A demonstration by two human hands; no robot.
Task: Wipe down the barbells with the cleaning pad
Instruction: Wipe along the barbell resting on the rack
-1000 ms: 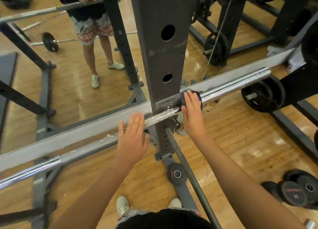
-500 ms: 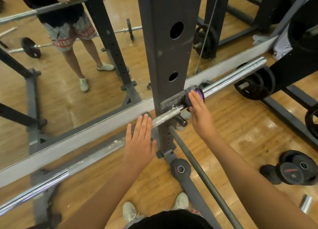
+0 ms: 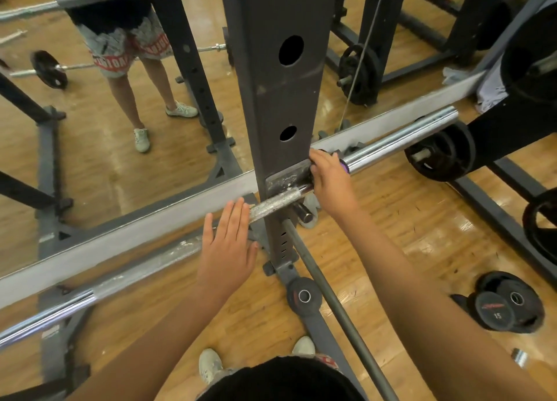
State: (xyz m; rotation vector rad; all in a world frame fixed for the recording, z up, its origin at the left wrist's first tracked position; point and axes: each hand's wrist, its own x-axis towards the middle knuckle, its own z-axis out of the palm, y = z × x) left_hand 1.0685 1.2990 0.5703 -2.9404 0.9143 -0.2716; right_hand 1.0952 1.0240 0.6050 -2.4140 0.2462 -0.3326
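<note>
- Two hands on one barbell [image 3: 398, 143], which lies across the rack upright [image 3: 286, 99].
- R hand [image 3: 330, 183]: fingers curled over cleaning pad [image 3: 343, 167], gripping it round the bar just right of the upright.
- Pad mostly hidden under the fingers; purple edge shows on their sleeve side.
- L hand [image 3: 229, 244]: fingers straight, close together, laid flat over the shaft left of the upright; holds nothing.
- Barbell look: sleeve beyond R fingers shiny chrome; shaft betw. the hands and left of L fingers dull w/ white chalky patches.
- Dumbbell [image 3: 494, 310] marked 15 on wood floor [image 3: 391, 219], lower right.
</note>
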